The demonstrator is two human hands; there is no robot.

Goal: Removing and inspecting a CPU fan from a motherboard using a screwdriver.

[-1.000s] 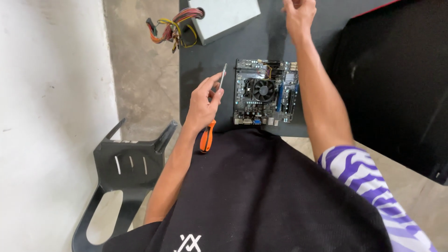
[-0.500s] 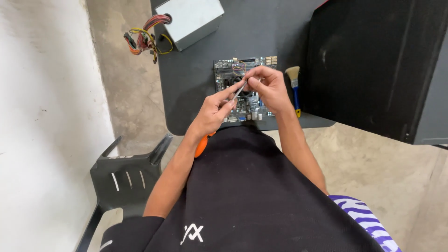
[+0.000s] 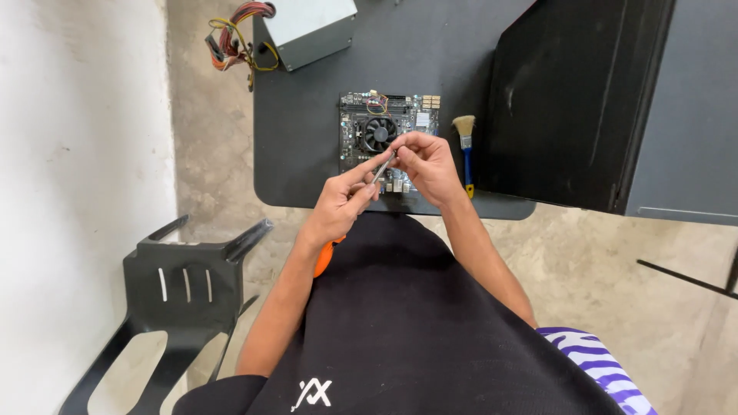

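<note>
Left hand [image 3: 338, 204]: fingers wrapped around orange-handled metal screwdriver [image 3: 382, 166]. Right hand [image 3: 427, 163]: fingers pinching its tip, above green fan-topped circuit board [image 3: 355, 134].

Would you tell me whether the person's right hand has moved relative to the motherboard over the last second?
Yes. The right hand came down from the table's far side, beyond the motherboard, to the board's near edge, meeting the screwdriver tip held by the left hand.

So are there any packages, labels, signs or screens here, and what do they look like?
No packages, signs or screens.
Label: a small white rectangle on the circuit board, right of its black fan, just above the right hand.
Logo: a small white mark on the black shirt, at the bottom.
</note>
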